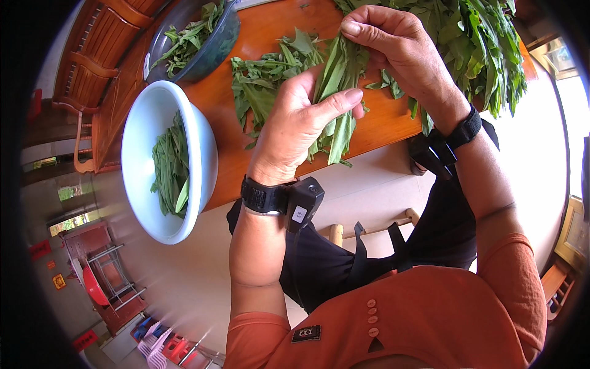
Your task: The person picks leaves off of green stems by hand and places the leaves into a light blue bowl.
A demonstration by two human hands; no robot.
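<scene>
A bunch of long green leaves (339, 78) is held above the front edge of the wooden table (276, 20). My left hand (306, 110) grips its middle, with the thumb laid across the leaves. At the upper end, my right hand (387, 39) pinches the leaves between thumb and forefinger; its other fingers are partly hidden. Beneath and left of the bunch, a pile of loose leaves (262, 74) lies on the table. A light blue plastic basin (209, 147) at the left holds a bundle of similar leaves (170, 161).
Behind the blue basin is a dark basin (221, 46) with torn greens (193, 41). A large heap of leafy greens (479, 50) overhangs the table's right end. A wooden bench (106, 60) stands at far left. Plastic chairs (156, 343) are at lower left.
</scene>
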